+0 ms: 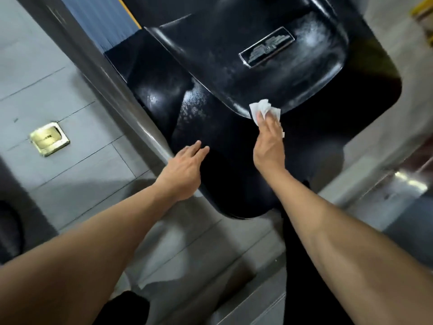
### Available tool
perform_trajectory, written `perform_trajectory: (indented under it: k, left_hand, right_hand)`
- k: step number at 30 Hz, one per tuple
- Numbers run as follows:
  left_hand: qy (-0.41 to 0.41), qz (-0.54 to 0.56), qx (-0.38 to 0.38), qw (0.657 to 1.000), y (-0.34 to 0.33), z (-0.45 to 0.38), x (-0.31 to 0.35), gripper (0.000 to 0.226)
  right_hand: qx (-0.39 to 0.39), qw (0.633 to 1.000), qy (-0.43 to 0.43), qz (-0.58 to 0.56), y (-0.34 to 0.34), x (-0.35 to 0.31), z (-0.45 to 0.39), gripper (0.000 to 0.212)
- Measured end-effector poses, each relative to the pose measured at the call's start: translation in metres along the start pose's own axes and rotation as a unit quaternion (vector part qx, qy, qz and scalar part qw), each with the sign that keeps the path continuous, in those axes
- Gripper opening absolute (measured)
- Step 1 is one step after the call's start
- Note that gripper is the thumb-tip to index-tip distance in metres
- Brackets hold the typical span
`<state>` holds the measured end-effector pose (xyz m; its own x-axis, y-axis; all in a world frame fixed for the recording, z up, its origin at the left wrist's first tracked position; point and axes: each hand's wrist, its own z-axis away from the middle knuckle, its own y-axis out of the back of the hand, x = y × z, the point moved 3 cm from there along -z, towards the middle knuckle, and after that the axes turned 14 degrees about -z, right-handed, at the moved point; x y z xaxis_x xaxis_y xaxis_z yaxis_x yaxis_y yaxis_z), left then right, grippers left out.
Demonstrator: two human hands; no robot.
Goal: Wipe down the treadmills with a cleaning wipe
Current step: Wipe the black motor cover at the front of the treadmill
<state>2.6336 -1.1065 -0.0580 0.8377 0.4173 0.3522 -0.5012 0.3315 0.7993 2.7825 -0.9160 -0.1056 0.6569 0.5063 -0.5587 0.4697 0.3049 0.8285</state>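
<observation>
A glossy black treadmill motor cover (pixel 234 73) fills the upper middle of the head view, with a silver-framed badge (pixel 267 46) on its raised hood. Wet smears show on the hood and on the lower panel. My right hand (pixel 268 141) presses a crumpled white cleaning wipe (pixel 263 109) against the hood's lower rim, fingers laid straight over it. My left hand (pixel 185 167) rests flat on the cover's lower left part, fingers extended, holding nothing.
A grey metal side rail (pixel 110 83) runs diagonally along the cover's left. Beyond it lies grey tiled floor with a brass floor socket (pixel 49 138). The blue-grey belt (pixel 105 22) shows at top left. Another metal rail (pixel 398 188) lies at right.
</observation>
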Motion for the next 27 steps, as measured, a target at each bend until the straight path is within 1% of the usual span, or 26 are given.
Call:
perform_trajectory:
  k: [1,2,3,5,6,7,8,9,10,12,13,15,17,19,21,22,23,25,27]
  left_hand:
    - [0.002,-0.007,0.002,1.000,0.002,0.004,0.003,0.073]
    - [0.005,-0.011,0.005,1.000,0.003,0.005,0.005,0.073]
    - [0.007,-0.016,0.010,1.000,0.005,0.005,0.007,0.073]
    - [0.012,-0.025,0.018,0.999,0.010,0.000,0.013,0.076]
    - [0.018,-0.034,0.022,0.999,0.011,-0.006,0.016,0.078]
    - [0.026,-0.041,0.029,0.998,0.013,-0.013,0.018,0.080]
    - [0.032,-0.044,0.036,0.998,0.015,-0.021,0.019,0.082]
    - [0.034,-0.045,0.043,0.997,0.018,-0.027,0.020,0.083]
    - [0.028,-0.053,0.046,0.997,0.018,-0.035,0.020,0.084]
    - [0.003,-0.081,0.037,0.996,0.016,-0.051,0.020,0.084]
    - [-0.011,-0.099,0.022,0.995,0.015,-0.056,0.021,0.082]
    - [-0.042,-0.141,-0.014,0.989,0.009,-0.066,0.025,0.076]
    - [-0.058,-0.161,-0.043,0.984,0.001,-0.069,0.028,0.075]
    - [-0.059,-0.157,-0.045,0.985,-0.007,-0.070,0.027,0.085]
    - [-0.076,-0.178,-0.028,0.981,-0.011,-0.073,0.021,0.098]
    - [-0.083,-0.193,-0.031,0.977,-0.013,-0.075,0.018,0.103]
    - [-0.085,-0.201,-0.041,0.975,-0.013,-0.076,0.017,0.106]
    - [-0.058,-0.191,-0.070,0.977,-0.012,-0.076,0.020,0.108]
    - [-0.024,-0.185,-0.094,0.978,-0.011,-0.073,0.025,0.107]
  right_hand:
    - [0.013,1.000,-0.001,-0.017,-0.007,-0.011,0.003,0.064]
    - [0.014,0.999,0.019,-0.038,-0.018,-0.022,0.010,0.061]
    - [-0.011,0.997,0.063,-0.047,-0.031,-0.033,0.023,0.057]
    - [-0.121,0.978,0.160,-0.058,-0.057,-0.048,0.065,0.051]
    - [-0.155,0.965,0.201,-0.060,-0.063,-0.047,0.087,0.051]
    - [-0.166,0.957,0.229,-0.070,-0.065,-0.042,0.099,0.050]
    - [-0.161,0.953,0.245,-0.078,-0.065,-0.034,0.103,0.049]
    - [-0.145,0.957,0.236,-0.085,-0.061,-0.023,0.100,0.049]
    - [-0.120,0.967,0.210,-0.081,-0.055,-0.010,0.092,0.050]
    - [-0.034,0.989,0.132,-0.057,-0.033,0.012,0.067,0.057]
    - [0.011,0.995,0.079,-0.064,-0.023,0.023,0.055,0.060]
    - [0.083,0.991,-0.040,-0.097,-0.011,0.035,0.038,0.068]
    - [0.133,0.981,-0.091,-0.109,-0.014,0.023,0.028,0.069]
    - [0.141,0.981,-0.079,-0.112,-0.031,0.004,0.032,0.065]
    - [0.129,0.983,-0.049,-0.118,-0.049,-0.018,0.052,0.062]
    - [0.124,0.983,-0.052,-0.123,-0.056,-0.026,0.068,0.063]
    - [0.123,0.981,-0.070,-0.129,-0.061,-0.033,0.087,0.068]
    - [0.145,0.970,-0.134,-0.142,-0.067,-0.037,0.131,0.076]
    - [0.187,0.943,-0.220,-0.164,-0.071,-0.035,0.177,0.075]
